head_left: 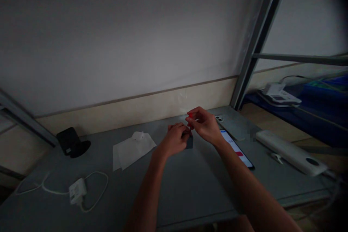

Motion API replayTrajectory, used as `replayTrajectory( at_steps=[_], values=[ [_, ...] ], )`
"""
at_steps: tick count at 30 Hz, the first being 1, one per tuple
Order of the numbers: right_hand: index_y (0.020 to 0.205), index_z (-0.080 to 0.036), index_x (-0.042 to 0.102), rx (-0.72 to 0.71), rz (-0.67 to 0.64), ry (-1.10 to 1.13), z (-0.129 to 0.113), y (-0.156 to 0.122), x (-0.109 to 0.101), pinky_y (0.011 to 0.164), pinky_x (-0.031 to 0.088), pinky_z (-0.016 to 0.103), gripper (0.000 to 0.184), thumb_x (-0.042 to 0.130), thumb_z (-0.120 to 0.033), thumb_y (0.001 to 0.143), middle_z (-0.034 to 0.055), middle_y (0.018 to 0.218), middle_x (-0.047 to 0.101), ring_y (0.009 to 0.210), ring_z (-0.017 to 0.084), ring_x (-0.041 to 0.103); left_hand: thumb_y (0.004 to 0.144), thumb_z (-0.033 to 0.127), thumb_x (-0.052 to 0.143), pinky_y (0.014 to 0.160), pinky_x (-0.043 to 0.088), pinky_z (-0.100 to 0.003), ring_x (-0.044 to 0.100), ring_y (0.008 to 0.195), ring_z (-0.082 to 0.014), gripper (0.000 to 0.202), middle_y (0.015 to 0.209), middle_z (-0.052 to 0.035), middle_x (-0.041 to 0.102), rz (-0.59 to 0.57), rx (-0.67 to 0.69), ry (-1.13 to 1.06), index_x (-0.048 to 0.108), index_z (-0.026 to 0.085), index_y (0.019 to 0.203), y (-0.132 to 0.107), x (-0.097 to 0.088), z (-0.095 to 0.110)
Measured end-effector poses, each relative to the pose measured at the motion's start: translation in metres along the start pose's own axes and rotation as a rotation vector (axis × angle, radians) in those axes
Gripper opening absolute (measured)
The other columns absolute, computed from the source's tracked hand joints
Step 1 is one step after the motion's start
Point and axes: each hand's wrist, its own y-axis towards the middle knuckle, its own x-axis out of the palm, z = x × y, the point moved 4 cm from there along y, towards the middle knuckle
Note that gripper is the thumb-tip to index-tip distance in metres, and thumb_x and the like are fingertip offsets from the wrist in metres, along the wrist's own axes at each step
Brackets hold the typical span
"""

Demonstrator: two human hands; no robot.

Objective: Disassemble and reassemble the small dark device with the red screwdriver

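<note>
Over the middle of the grey desk, my right hand is closed, pinching a small red-handled tool that looks like a screwdriver. Its lower end points down at the fingers of my left hand. Those fingers are curled around a small dark block low over the desk. Only the block's near corner shows; my left fingers cover the rest. Whether the tool's tip touches the block, I cannot tell.
White papers lie left, a white earbud case on them. Further left are a black stand and white charger. To the right lie a lit phone, a white power strip and an earbud. A metal post rises behind.
</note>
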Motion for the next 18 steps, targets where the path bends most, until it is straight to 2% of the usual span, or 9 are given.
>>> replayTrajectory(
  at_steps=[6, 12, 18],
  values=[
    [0.098, -0.022, 0.063, 0.016, -0.013, 0.019, 0.0004, -0.0002, 0.0003, 0.052, 0.053, 0.028, 0.025, 0.075, -0.039, 0.084, -0.0004, 0.068, 0.065, 0.058, 0.017, 0.066, 0.082, 0.012, 0.062, 0.101, 0.04, -0.041, 0.062, 0.104, -0.0233, 0.014, 0.1, -0.0056, 0.069, 0.013, 0.011, -0.021, 0.067, 0.02, 0.092, -0.0032, -0.0034, 0.0016],
    [0.098, -0.022, 0.064, 0.037, -0.047, 0.07, 0.0023, 0.0, 0.0014, 0.054, 0.052, 0.028, 0.027, 0.076, -0.04, 0.082, 0.0002, 0.069, 0.066, 0.059, 0.016, 0.065, 0.079, 0.009, 0.065, 0.099, 0.044, -0.038, 0.063, 0.102, -0.022, 0.015, 0.1, -0.0054, 0.069, 0.045, -0.001, -0.093, 0.067, 0.019, 0.09, -0.0035, -0.0035, -0.0016],
    [0.096, -0.023, 0.063, 0.054, -0.182, 0.314, -0.0032, 0.0, 0.0068, 0.06, 0.053, 0.03, 0.02, 0.073, -0.036, 0.085, -0.0001, 0.072, 0.068, 0.062, 0.016, 0.065, 0.08, 0.009, 0.062, 0.092, 0.049, -0.034, 0.062, 0.097, -0.0199, 0.014, 0.101, -0.0066, 0.065, 0.083, 0.01, -0.129, 0.064, 0.019, 0.091, -0.007, -0.0006, -0.0007]
  ],
)
